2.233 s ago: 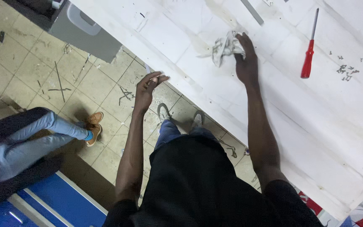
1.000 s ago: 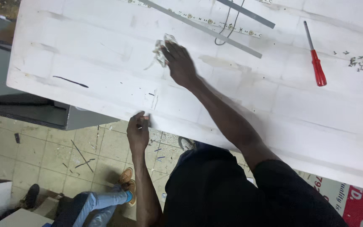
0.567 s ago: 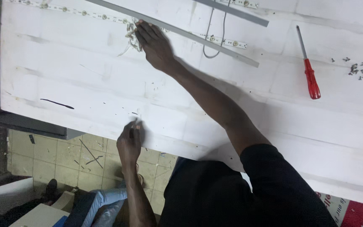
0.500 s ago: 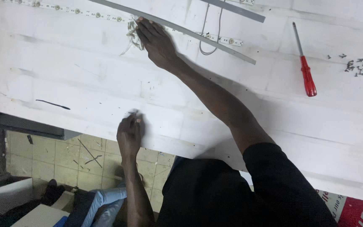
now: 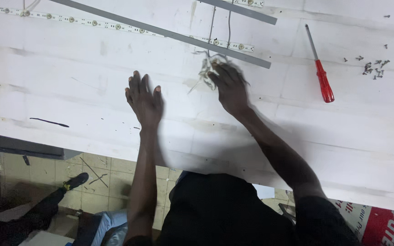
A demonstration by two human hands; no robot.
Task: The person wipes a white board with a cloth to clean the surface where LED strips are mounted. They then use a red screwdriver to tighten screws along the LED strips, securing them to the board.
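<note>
One red-handled screwdriver point(image 5: 321, 75), right of centre. Two grey metal bars point(image 5: 160, 32) along the top. Two white LED strips point(image 5: 69, 19), upper left and top centre. One cluster of small dark screws point(image 5: 374, 67), upper right, too small to count. One crumpled wad point(image 5: 207, 69), upper centre. Two hands: left hand point(image 5: 143, 101), right hand point(image 5: 230, 86).

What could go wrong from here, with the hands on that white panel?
The right hand is blurred as it grips a clump of grey tangled scraps right beside the thin wires and the light strip; it may snag or tug them. The left hand lies flat on the white panel, which overhangs the tiled floor; leaning there might flex it. A sweep farther right could scatter the small screws or roll the red screwdriver.
</note>
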